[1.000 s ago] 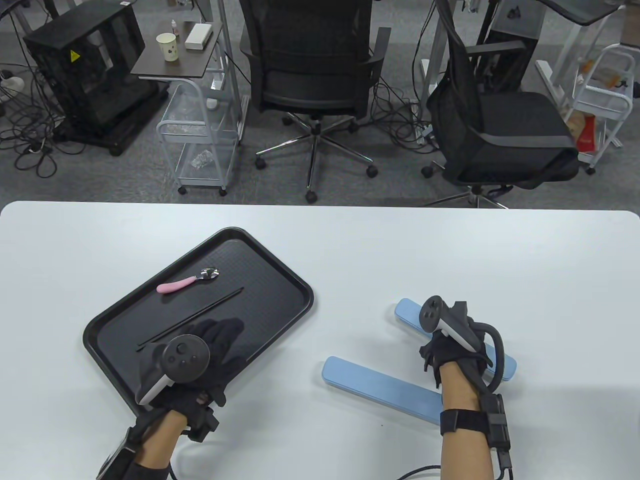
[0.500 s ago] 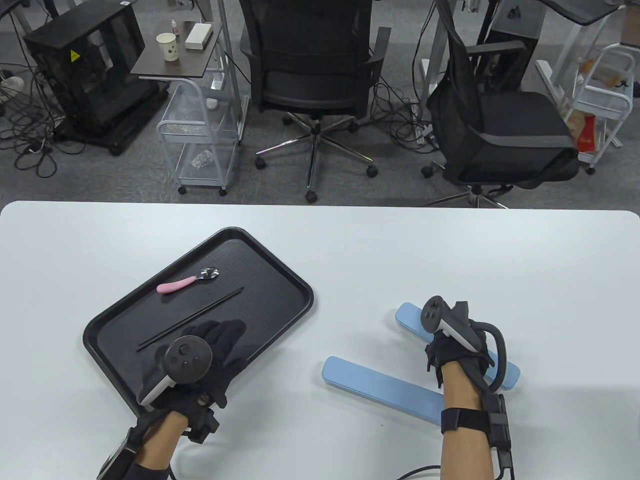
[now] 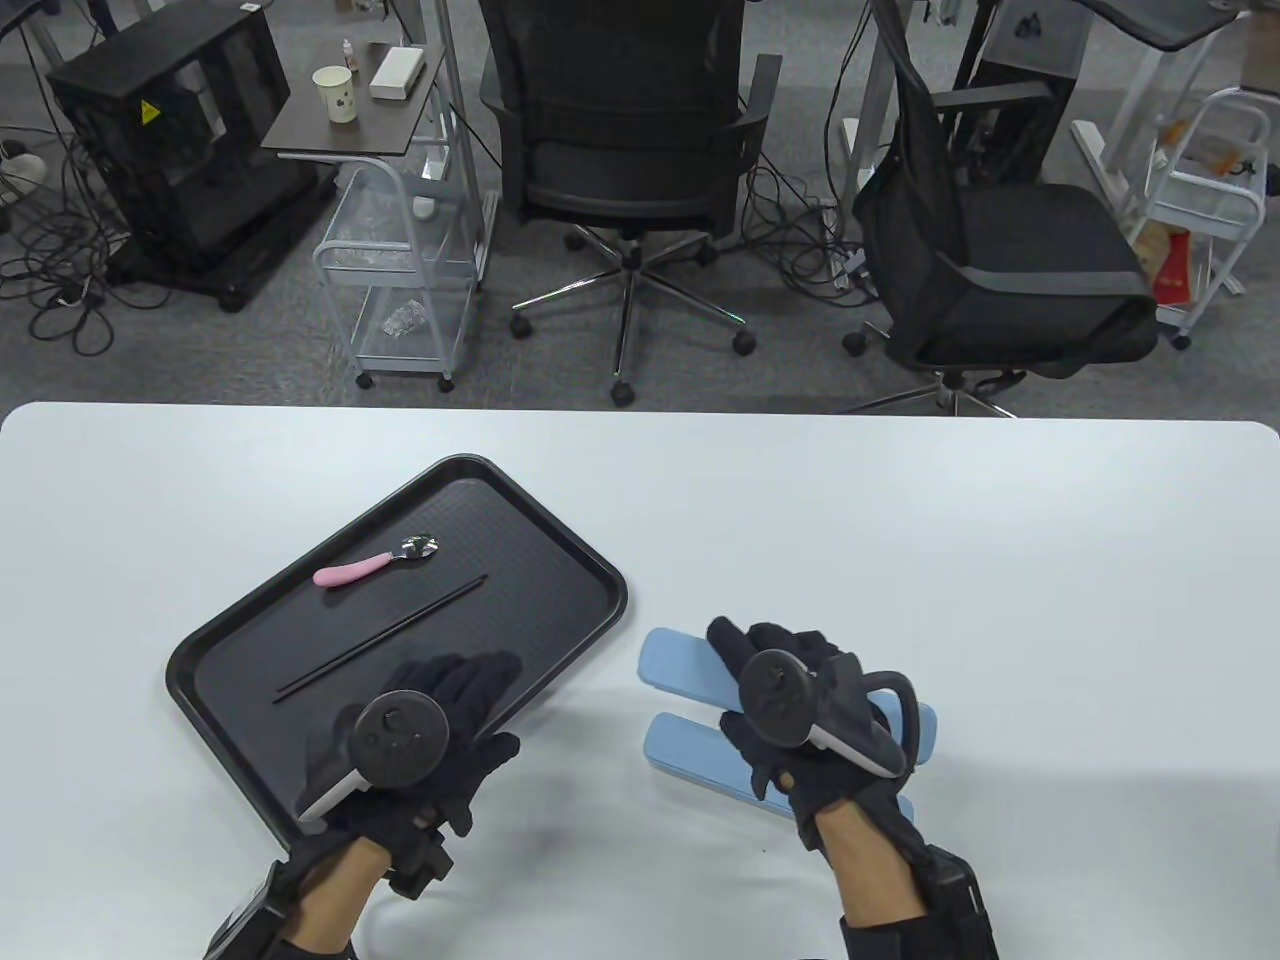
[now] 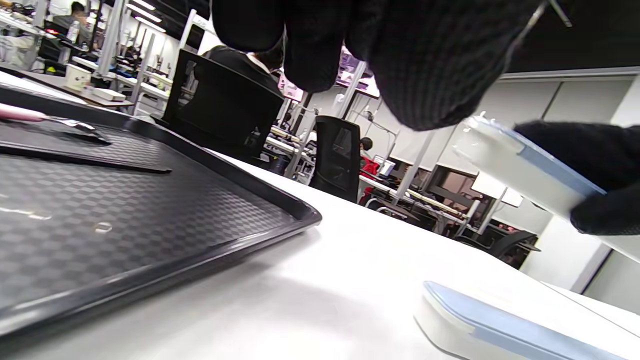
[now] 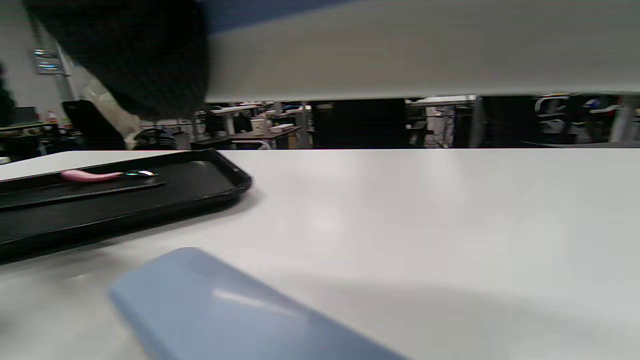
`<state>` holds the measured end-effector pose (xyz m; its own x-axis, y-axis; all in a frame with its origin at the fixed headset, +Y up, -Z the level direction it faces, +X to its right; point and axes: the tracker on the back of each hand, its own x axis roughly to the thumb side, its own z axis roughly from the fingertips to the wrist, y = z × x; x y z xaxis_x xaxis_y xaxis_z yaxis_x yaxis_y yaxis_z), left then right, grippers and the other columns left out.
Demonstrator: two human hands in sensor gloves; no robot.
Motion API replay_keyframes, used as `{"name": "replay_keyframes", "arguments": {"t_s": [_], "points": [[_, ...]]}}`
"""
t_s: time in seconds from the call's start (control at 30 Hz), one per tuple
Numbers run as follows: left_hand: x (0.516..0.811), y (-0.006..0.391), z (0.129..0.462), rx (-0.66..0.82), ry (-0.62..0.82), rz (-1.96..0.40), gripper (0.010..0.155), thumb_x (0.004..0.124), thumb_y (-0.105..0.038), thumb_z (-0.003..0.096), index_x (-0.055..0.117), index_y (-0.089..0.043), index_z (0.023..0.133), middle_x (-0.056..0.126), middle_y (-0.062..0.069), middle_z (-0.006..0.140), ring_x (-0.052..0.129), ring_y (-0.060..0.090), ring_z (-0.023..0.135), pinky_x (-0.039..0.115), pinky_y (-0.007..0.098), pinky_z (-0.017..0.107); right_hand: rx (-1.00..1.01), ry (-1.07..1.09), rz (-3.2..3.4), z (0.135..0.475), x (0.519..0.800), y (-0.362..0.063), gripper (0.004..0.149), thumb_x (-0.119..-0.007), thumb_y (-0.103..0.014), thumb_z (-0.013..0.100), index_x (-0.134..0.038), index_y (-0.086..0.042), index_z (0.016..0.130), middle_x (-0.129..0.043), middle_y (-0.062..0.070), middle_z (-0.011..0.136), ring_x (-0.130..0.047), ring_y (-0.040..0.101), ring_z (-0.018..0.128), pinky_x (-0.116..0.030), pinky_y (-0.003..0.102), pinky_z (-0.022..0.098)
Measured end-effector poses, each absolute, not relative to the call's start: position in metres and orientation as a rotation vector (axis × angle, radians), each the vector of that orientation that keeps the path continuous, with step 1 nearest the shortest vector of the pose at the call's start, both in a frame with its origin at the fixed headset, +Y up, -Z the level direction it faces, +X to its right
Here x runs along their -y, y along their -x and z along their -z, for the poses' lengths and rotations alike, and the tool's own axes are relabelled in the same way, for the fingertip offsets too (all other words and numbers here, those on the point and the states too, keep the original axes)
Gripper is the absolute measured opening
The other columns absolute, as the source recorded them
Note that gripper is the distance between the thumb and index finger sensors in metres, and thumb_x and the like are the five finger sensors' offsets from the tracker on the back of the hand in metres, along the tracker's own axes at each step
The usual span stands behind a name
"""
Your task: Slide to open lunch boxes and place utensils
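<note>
Two long light-blue lunch boxes are right of centre. My right hand (image 3: 775, 690) grips the further box (image 3: 672, 665) around its middle and holds it off the table; it fills the top of the right wrist view (image 5: 400, 50) and shows in the left wrist view (image 4: 525, 165). The second box (image 3: 685, 750) lies flat on the table just below it, also in the left wrist view (image 4: 500, 325). My left hand (image 3: 470, 705) is open and empty, over the near right edge of the black tray (image 3: 560, 540). A pink-handled spoon (image 3: 365, 568) and black chopsticks (image 3: 385, 635) lie in the tray.
The white table (image 3: 900, 530) reaches to the far edge. Beyond it stand two office chairs (image 3: 625, 140), a wire cart (image 3: 400, 260) and floor cables, all off the table.
My right hand has lifted the further box and carried it left and nearer, over the second box. My left hand has shifted slightly right along the tray's near edge.
</note>
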<state>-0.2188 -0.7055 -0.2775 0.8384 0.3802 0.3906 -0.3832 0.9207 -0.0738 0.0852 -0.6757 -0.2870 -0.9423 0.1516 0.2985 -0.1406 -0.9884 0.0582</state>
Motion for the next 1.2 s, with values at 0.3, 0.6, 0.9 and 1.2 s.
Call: {"name": "replay_keyframes", "arguments": {"t_s": [0.3,0.6,0.9,1.2], "points": [[0.707,0.195,0.266,0.527,0.021,-0.352,0.081,0.089,-0.047,0.0428,0.044,-0.032,0.109,0.06,-0.001,0.113,0.05,0.032,0.102,0.027,0.057,0.074,-0.079,-0.734,-2.92,0.264,0.696,-0.029,0.078,-0.087,-0.047,0.044,-0.043,-0.038,0.107,-0.054,0.008,0.107,-0.063,0.034,0.093,-0.052,0.059,0.073],[0.713,0.179,0.264,0.618,0.056,-0.331,0.087,0.092,-0.05,0.0393,0.043,-0.028,0.108,0.068,0.002,0.105,0.059,0.032,0.096,0.033,0.058,0.074,-0.033,-0.814,-2.894,0.254,0.702,-0.018,0.077,-0.085,-0.051,0.043,-0.044,-0.037,0.107,-0.055,0.007,0.106,-0.065,0.033,0.093,-0.054,0.059,0.072],[0.704,0.188,0.268,0.606,0.015,-0.335,0.091,0.094,-0.051,0.0363,0.044,-0.026,0.108,0.074,0.002,0.099,0.065,0.03,0.092,0.037,0.058,0.073,-0.062,-0.734,-2.864,0.26,0.697,-0.051,0.077,-0.088,-0.049,0.041,-0.047,-0.039,0.106,-0.055,0.006,0.107,-0.064,0.034,0.095,-0.051,0.06,0.073],[0.709,0.223,0.286,0.472,0.14,-0.39,0.078,0.095,-0.043,0.0385,0.059,-0.028,0.105,0.068,0.003,0.106,0.056,0.033,0.098,0.031,0.058,0.074,-0.225,-0.545,-2.808,0.281,0.718,-0.09,0.078,-0.091,-0.046,0.041,-0.047,-0.041,0.105,-0.056,0.007,0.107,-0.061,0.038,0.099,-0.043,0.065,0.074]]}}
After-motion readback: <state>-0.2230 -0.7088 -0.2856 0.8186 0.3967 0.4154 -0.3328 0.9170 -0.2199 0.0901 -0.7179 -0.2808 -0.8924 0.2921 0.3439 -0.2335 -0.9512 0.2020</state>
